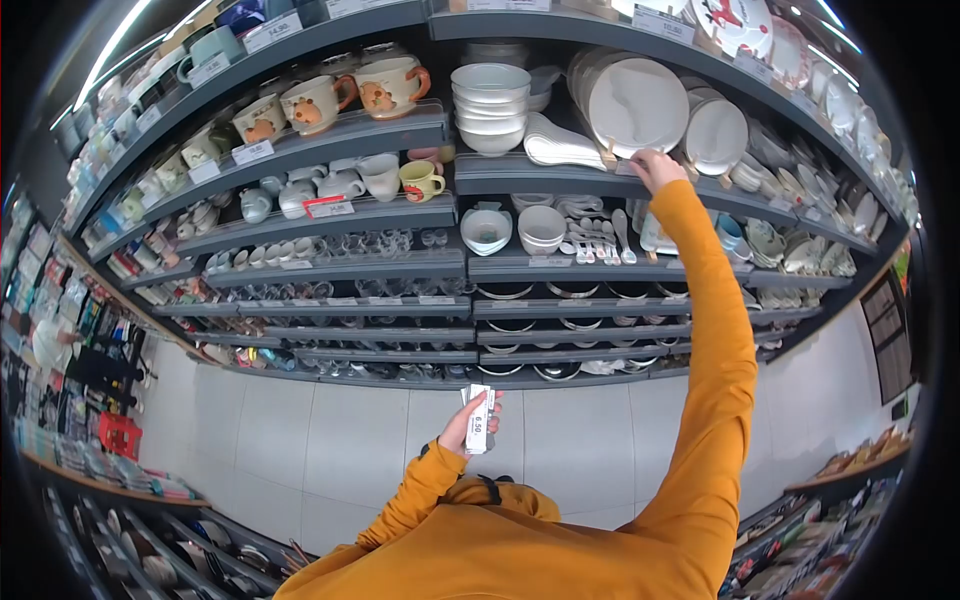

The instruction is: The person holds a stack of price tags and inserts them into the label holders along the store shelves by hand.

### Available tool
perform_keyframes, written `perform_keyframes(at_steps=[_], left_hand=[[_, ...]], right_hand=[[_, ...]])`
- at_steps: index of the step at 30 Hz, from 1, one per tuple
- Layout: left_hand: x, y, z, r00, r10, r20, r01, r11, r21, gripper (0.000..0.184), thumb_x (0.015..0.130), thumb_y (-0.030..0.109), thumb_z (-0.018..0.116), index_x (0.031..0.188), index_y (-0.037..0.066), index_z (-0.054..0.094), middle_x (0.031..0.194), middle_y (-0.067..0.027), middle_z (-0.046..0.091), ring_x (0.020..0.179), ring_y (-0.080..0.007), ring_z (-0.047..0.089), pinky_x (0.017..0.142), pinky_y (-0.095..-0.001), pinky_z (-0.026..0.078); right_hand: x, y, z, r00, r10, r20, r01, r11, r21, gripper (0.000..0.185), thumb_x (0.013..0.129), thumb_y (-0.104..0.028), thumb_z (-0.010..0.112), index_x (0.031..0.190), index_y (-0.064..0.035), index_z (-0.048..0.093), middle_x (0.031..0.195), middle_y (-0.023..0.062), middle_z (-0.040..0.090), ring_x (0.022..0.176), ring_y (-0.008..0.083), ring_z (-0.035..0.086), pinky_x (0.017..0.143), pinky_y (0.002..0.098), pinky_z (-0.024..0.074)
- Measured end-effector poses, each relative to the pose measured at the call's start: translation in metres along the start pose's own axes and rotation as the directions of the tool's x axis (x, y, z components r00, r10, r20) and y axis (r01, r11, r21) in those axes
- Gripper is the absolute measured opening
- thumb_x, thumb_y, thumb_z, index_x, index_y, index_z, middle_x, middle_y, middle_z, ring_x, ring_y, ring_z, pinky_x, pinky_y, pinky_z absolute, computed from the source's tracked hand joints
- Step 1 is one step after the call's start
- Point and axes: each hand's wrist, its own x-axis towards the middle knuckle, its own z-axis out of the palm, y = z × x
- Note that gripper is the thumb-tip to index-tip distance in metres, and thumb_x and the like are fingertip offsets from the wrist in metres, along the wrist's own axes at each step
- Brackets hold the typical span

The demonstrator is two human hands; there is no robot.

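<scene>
My left hand point(455, 433) is closed around a small stack of white price labels point(478, 420), held low over the floor; the top one reads 6.50. Stretched up and forward, my right hand point(658, 172) is at the shelf edge just below a round white divided plate point(640, 105). Its fingers are curled at the label strip, and what they grip is too small to make out. To the left of that hand lie white spoons point(565, 146) in a nested row and a stack of white bowls point(490, 110). An oval white plate point(715, 137) stands to its right.
Mugs with orange handles point(392, 85) line the shelf at left. Lower down are small bowls point(541, 229), hanging spoons point(600, 238) and glassware point(370, 244). Pale floor tiles point(575, 430) lie before the shelves. A red basket point(120, 433) stands far left.
</scene>
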Motion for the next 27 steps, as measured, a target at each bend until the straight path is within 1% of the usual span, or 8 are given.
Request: perform_keyframes(at_steps=[5,9,10,11,15,17,19,27], left_hand=[[0.012,0.002,0.012,0.994,0.105,0.045,-0.104,0.994,-0.024,0.035,0.098,0.03,0.045,0.12,0.004,0.05,0.082,-0.0008,0.051,0.059,-0.0087,0.044,0.052,-0.0214,0.038],[0.022,0.012,0.031,0.959,0.284,0.018,-0.284,0.959,0.01,0.04,0.097,0.034,0.045,0.123,0.004,0.046,0.08,-0.0009,0.049,0.057,-0.0083,0.042,0.05,-0.0209,0.036],[0.026,0.014,0.034,0.948,0.317,-0.004,-0.317,0.948,0.002,0.041,0.097,0.037,0.045,0.123,0.004,0.046,0.082,-0.0012,0.049,0.058,-0.0071,0.042,0.05,-0.0203,0.035],[0.029,0.014,0.038,0.938,0.345,-0.017,-0.345,0.938,-0.001,0.04,0.097,0.036,0.047,0.121,0.005,0.047,0.081,-0.001,0.049,0.058,-0.0068,0.043,0.05,-0.0199,0.035],[0.041,0.006,0.055,0.931,0.361,-0.057,-0.36,0.933,0.022,0.037,0.094,0.035,0.053,0.115,0.006,0.051,0.08,-0.0006,0.05,0.058,-0.0057,0.044,0.049,-0.0189,0.035],[0.048,-0.004,0.052,0.948,0.305,-0.094,-0.29,0.946,0.144,0.037,0.093,0.034,0.056,0.116,0.007,0.053,0.08,-0.0003,0.053,0.058,-0.0051,0.046,0.049,-0.0184,0.036],[0.048,-0.012,0.067,0.941,0.296,-0.163,-0.268,0.947,0.176,0.039,0.091,0.031,0.059,0.121,0.007,0.053,0.086,-0.0012,0.06,0.068,-0.0092,0.061,0.058,-0.0224,0.049],[0.061,-0.026,0.048,0.962,0.203,-0.184,-0.159,0.96,0.23,0.036,0.093,0.028,0.056,0.124,0.01,0.053,0.092,-0.001,0.061,0.078,-0.0091,0.062,0.065,-0.0247,0.051]], right_hand=[[0.015,0.021,-0.019,0.993,-0.063,-0.102,0.076,0.989,0.128,0.018,0.082,-0.026,0.066,0.09,-0.0103,0.067,0.082,0.0101,0.067,0.074,0.025,0.066,0.066,0.036,0.0504],[-0.037,-0.035,-0.049,0.946,-0.039,-0.323,0.151,0.933,0.327,0.018,0.085,-0.024,0.065,0.085,-0.0058,0.064,0.062,0.0087,0.06,0.051,0.0181,0.054,0.048,0.0324,0.0408],[-0.062,-0.051,-0.037,0.984,0.03,-0.176,0.083,0.793,0.603,0.019,0.085,-0.021,0.065,0.08,-0.003,0.062,0.063,0.0044,0.059,0.056,0.011,0.053,0.051,0.0285,0.0415],[-0.095,-0.076,-0.025,0.999,0.033,0.037,-0.048,0.468,0.882,0.015,0.085,-0.015,0.064,0.077,-0.0037,0.062,0.07,0.0017,0.06,0.063,0.0081,0.053,0.056,0.026,0.043],[-0.233,-0.15,0.053,0.885,-0.133,0.447,-0.406,0.25,0.879,0.012,0.084,-0.012,0.068,0.076,-0.0046,0.063,0.069,-0.0033,0.06,0.061,0.002,0.05,0.055,0.0188,0.0399],[-0.276,-0.175,0.075,0.78,-0.125,0.613,-0.62,-0.02,0.784,0.013,0.086,-0.014,0.067,0.079,-0.0044,0.062,0.073,-0.0022,0.062,0.06,0.0016,0.051,0.052,0.0179,0.0377],[-0.303,-0.189,0.09,0.77,-0.14,0.623,-0.638,-0.126,0.76,0.013,0.087,-0.014,0.067,0.083,-0.0046,0.06,0.074,-0.0025,0.062,0.063,0.0018,0.053,0.054,0.0175,0.0389],[-0.316,-0.183,0.107,0.805,-0.128,0.579,-0.593,-0.144,0.792,0.013,0.09,-0.008,0.061,0.081,-0.0017,0.055,0.083,0.0017,0.062,0.079,0.0043,0.055,0.07,0.0197,0.0445]])
